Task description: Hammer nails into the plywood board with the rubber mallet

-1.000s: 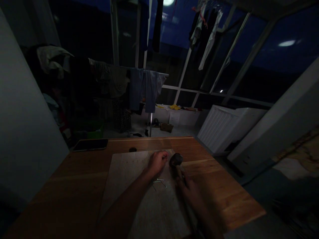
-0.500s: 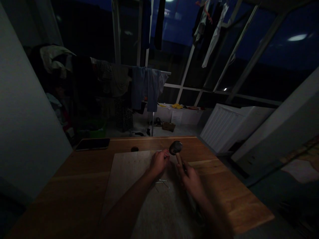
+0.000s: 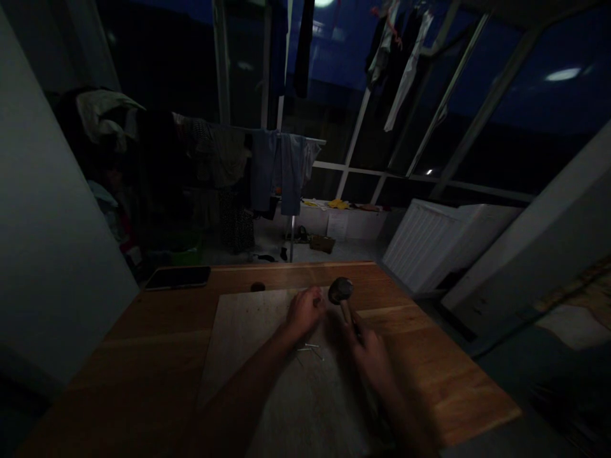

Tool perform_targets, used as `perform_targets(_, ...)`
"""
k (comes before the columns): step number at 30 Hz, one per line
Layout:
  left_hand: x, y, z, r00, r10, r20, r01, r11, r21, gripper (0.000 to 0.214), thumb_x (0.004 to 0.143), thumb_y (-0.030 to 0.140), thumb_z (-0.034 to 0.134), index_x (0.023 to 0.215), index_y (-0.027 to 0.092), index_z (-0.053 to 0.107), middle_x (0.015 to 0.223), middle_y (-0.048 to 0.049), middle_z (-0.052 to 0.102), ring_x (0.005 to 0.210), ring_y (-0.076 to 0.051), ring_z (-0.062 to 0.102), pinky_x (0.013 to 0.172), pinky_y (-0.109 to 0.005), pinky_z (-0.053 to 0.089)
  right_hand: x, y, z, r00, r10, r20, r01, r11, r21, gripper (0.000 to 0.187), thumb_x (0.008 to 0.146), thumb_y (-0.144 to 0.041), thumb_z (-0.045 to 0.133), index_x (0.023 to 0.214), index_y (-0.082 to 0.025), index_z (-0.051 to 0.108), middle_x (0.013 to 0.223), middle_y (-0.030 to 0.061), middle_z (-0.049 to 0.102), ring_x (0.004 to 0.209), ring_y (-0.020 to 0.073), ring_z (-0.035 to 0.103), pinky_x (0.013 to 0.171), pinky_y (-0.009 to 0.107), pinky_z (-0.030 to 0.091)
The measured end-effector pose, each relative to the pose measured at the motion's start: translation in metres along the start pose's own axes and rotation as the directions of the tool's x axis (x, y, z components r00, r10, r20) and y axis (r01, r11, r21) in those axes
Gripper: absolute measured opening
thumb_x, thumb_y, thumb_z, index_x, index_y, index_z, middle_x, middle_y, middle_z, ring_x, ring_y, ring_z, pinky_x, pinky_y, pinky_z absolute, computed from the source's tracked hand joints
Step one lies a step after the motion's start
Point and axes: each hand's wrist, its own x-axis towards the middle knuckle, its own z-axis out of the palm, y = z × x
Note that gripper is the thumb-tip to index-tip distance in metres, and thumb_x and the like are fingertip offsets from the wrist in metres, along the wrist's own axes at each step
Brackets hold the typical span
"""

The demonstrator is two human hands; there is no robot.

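My right hand (image 3: 370, 350) is wrapped round the wooden handle of a hammer (image 3: 340, 291); its dark, rounded head is raised just right of my left hand. My left hand (image 3: 305, 312) is closed in a pinch near the far edge of a pale wooden board (image 3: 233, 331). What its fingertips hold is too dark and small to make out. Several loose nails (image 3: 311, 348) lie on the board, nearer to me than my left hand. A row of small dark marks runs along the board's far part, left of that hand.
The board lies on a brown wooden table (image 3: 128, 356). A dark phone or tablet (image 3: 177, 277) lies at the table's far left, and a small round dark object (image 3: 258, 287) sits behind the board. Beyond are a laundry rack with hanging trousers (image 3: 290, 172) and a white ridged panel (image 3: 422, 238).
The hammer head has moved slightly down and right, along with my right hand. My left hand stays at nearly the same spot on the board. The nails lie as before.
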Motion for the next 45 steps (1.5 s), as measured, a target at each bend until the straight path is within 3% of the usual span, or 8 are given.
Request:
perform_targets(4,-0.006,0.006,-0.030,0.980,0.163,0.117,-0.174,0.981,0.087,0.022,0.081,0.014,0.066,0.102,0.019,0.072,0.116,-0.0072,0.070,0.107,-0.021,0.065,0.095,-0.029,0.049,-0.014,0.018,0.000,0.995,0.092,0.027,-0.091,0.994,-0.060,0.062,0.096,-0.050,0.036,0.136,-0.014,0.066,0.115,0.0177,0.079,0.107,0.0325,0.075,0.087,0.036,0.056)
perform_targets(7,-0.020,0.017,-0.059,0.830,0.346,0.438,-0.436,0.892,0.119,0.007,0.078,0.017,0.070,0.084,0.019,0.072,0.110,-0.0051,0.067,0.103,-0.020,0.064,0.091,-0.027,0.050,-0.019,0.027,0.006,0.989,0.142,0.042,-0.135,0.982,-0.133,0.063,0.096,-0.045,0.035,0.142,-0.010,0.061,0.114,0.0188,0.079,0.108,0.0335,0.075,0.090,0.038,0.054)
perform_targets(10,-0.037,0.029,-0.072,0.709,0.354,0.610,-0.548,0.820,0.162,0.006,0.074,0.021,0.074,0.076,0.018,0.070,0.103,-0.0049,0.065,0.096,-0.021,0.064,0.083,-0.027,0.051,-0.021,0.027,0.009,0.987,0.155,0.035,-0.148,0.976,-0.159,0.063,0.098,-0.043,0.034,0.147,-0.010,0.056,0.109,0.0177,0.081,0.104,0.0324,0.076,0.087,0.036,0.054)
perform_targets(15,-0.049,0.042,-0.062,0.720,0.279,0.635,-0.546,0.793,0.271,0.007,0.075,0.020,0.073,0.081,0.017,0.073,0.107,-0.0091,0.067,0.094,-0.024,0.065,0.080,-0.030,0.053,-0.021,0.023,0.006,0.987,0.155,0.050,-0.147,0.981,-0.128,0.060,0.098,-0.041,0.035,0.144,-0.011,0.060,0.110,0.0172,0.080,0.106,0.0296,0.076,0.088,0.032,0.054)
perform_targets(29,-0.051,0.037,-0.067,0.624,0.347,0.700,-0.706,0.635,0.314,0.006,0.081,0.016,0.067,0.077,0.016,0.071,0.096,-0.0089,0.071,0.084,-0.022,0.066,0.076,-0.032,0.052,-0.021,0.024,0.005,0.988,0.144,0.061,-0.140,0.988,-0.060,0.062,0.097,-0.043,0.035,0.143,-0.010,0.060,0.117,0.0182,0.079,0.108,0.0303,0.075,0.089,0.034,0.055)
perform_targets(35,-0.047,0.038,-0.071,0.653,0.294,0.698,-0.591,0.774,0.227,0.007,0.075,0.016,0.071,0.071,0.019,0.067,0.083,-0.0033,0.071,0.077,-0.019,0.065,0.068,-0.028,0.048,-0.021,0.028,0.009,0.991,0.131,0.017,-0.130,0.990,-0.059,0.057,0.098,-0.043,0.037,0.138,-0.013,0.065,0.110,0.0157,0.081,0.104,0.0293,0.077,0.086,0.032,0.056)
perform_targets(42,-0.010,0.004,-0.065,0.923,0.232,0.306,-0.229,0.972,-0.046,0.024,0.082,0.012,0.061,0.104,0.018,0.070,0.090,-0.0033,0.074,0.081,-0.017,0.067,0.074,-0.025,0.048,-0.020,0.027,0.008,0.989,0.145,0.027,-0.143,0.986,-0.080,0.057,0.098,-0.040,0.037,0.141,-0.013,0.063,0.115,0.0157,0.080,0.108,0.0285,0.076,0.087,0.032,0.056)
perform_targets(45,0.003,-0.014,-0.050,0.984,0.110,0.139,-0.078,0.974,-0.213,0.016,0.083,0.016,0.061,0.096,0.015,0.070,0.091,-0.0053,0.074,0.084,-0.018,0.068,0.079,-0.027,0.051,-0.021,0.029,0.007,0.987,0.157,0.037,-0.154,0.986,-0.062,0.059,0.097,-0.042,0.038,0.138,-0.010,0.064,0.113,0.0175,0.080,0.106,0.0305,0.076,0.088,0.035,0.056)
